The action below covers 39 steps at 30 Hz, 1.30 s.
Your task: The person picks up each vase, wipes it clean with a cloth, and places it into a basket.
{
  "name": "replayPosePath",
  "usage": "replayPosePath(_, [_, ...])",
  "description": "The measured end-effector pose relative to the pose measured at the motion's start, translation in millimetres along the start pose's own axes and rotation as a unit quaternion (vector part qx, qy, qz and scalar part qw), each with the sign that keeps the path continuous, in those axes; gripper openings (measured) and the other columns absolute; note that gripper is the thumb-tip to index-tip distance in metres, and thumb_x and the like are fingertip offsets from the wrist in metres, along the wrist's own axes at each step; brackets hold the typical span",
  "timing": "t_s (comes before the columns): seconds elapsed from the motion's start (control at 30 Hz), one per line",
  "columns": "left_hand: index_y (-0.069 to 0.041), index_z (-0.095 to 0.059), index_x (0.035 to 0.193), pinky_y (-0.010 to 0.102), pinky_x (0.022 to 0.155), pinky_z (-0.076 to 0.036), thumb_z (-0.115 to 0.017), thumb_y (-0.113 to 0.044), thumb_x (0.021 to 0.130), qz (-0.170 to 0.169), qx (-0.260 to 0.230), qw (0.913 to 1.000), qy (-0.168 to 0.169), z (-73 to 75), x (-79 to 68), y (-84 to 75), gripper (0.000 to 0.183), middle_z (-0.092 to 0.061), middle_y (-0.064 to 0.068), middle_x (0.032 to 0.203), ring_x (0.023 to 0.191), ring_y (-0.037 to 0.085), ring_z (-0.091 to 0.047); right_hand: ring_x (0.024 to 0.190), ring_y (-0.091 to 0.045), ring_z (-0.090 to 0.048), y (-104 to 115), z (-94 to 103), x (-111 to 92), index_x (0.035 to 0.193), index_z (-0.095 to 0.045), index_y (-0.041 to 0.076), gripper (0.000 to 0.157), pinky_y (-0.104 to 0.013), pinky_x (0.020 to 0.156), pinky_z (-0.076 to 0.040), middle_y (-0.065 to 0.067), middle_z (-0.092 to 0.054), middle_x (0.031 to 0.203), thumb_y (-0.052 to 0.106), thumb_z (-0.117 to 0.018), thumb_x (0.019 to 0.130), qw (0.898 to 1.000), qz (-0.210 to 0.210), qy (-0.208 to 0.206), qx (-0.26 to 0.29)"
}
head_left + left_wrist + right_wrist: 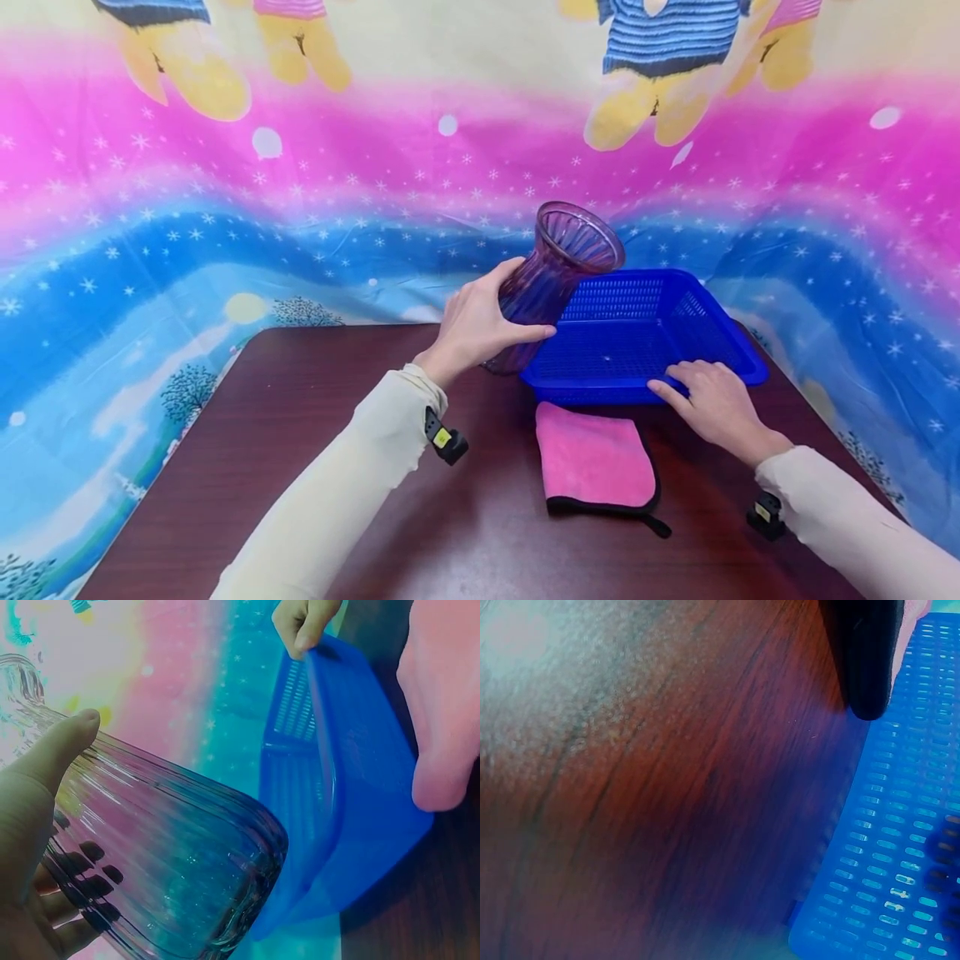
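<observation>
A ribbed clear glass vase [538,292] with a pink-purple tint leans to the right, its flared mouth up, at the left end of a blue plastic basket [600,390]. My left hand [480,321] holds it round the middle, thumb on the near side; the left wrist view shows the fingers through the glass [180,847]. With my right hand [716,408] I grip the basket's near rim towards its right end. In the left wrist view that thumb hooks over the rim. The right wrist view shows the slotted basket wall [885,825], with dark finger shapes behind it.
A folded pink cloth [596,458] with black trim and a small loop lies on the dark wooden table [337,400], just before the basket. A printed curtain [420,217] hangs behind the table and along its sides.
</observation>
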<state>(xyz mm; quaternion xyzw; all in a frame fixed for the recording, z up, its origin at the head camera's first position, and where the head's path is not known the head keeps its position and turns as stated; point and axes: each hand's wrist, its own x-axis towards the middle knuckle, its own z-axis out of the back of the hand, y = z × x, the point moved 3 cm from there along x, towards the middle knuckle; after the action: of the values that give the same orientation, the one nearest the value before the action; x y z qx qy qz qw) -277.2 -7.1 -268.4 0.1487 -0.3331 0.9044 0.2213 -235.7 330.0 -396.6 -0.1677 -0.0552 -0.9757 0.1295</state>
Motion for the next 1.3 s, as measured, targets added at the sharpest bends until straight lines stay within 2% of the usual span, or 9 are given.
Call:
replayPosePath(0.23, [-0.039, -0.038, 0.144, 0.039, 0.087, -0.054, -0.076, -0.071, 0.062, 0.007, 0.007, 0.9998, 0.015, -16.0, 8.7, -13.0, 0.096, -0.059, -0.009, 0.137, 0.112, 0.016, -0.061, 0.109, -0.043, -0.06, 0, 0.4, 0, 0.115, -0.068, -0.001, 0.056, -0.061, 0.095, -0.044, -0.025, -0.069, 0.113, 0.049, -0.051, 0.096, 1.0, -0.004, 0.001, 0.005])
replayPosePath(0.37, [-0.04, -0.037, 0.144, 0.039, 0.086, -0.054, -0.076, -0.07, 0.063, 0.014, 0.009, 0.9996, 0.024, -25.3, 14.1, -18.8, 0.096, -0.059, -0.009, 0.136, 0.111, 0.015, -0.061, 0.108, -0.042, -0.06, 0, -0.5, 0, 0.114, -0.068, -0.001, 0.056, -0.06, 0.094, -0.044, -0.025, -0.069, 0.112, 0.049, -0.051, 0.096, 1.0, -0.003, -0.001, 0.005])
replayPosePath(0.67, [-0.038, -0.036, 0.145, 0.037, 0.084, -0.055, -0.075, -0.072, 0.063, 0.016, 0.026, 0.9992, 0.024, -41.0, 23.1, -29.6, 0.097, -0.058, -0.008, 0.137, 0.112, 0.017, -0.062, 0.105, -0.041, -0.062, 0, -1.2, 1, 0.113, -0.069, 0.0, 0.056, -0.06, 0.092, -0.045, -0.024, -0.07, 0.11, 0.05, -0.051, 0.096, 1.0, -0.002, -0.001, 0.002])
replayPosePath(1.0, [-0.033, -0.034, 0.146, 0.036, 0.091, -0.055, -0.075, -0.069, 0.066, -0.009, 0.044, 0.9983, 0.037, -66.9, 26.9, -40.0, 0.097, -0.057, -0.009, 0.138, 0.117, 0.014, -0.06, 0.101, -0.04, -0.063, -2, -1.1, 2, 0.111, -0.07, 0.0, 0.054, -0.058, 0.088, -0.047, -0.022, -0.071, 0.106, 0.049, -0.052, 0.096, 1.0, 0.001, -0.008, 0.003])
replayPosePath(1.3, [-0.032, -0.036, 0.143, 0.033, 0.088, -0.055, -0.078, -0.064, 0.067, -0.005, 0.054, 0.9981, 0.031, -87.1, 26.0, -43.8, 0.093, -0.061, -0.006, 0.13, 0.11, 0.013, -0.061, 0.101, -0.04, -0.063, -2, -1.1, 2, 0.11, -0.07, 0.0, 0.054, -0.058, 0.088, -0.047, -0.022, -0.071, 0.106, 0.049, -0.052, 0.096, 1.0, 0.004, -0.007, 0.003])
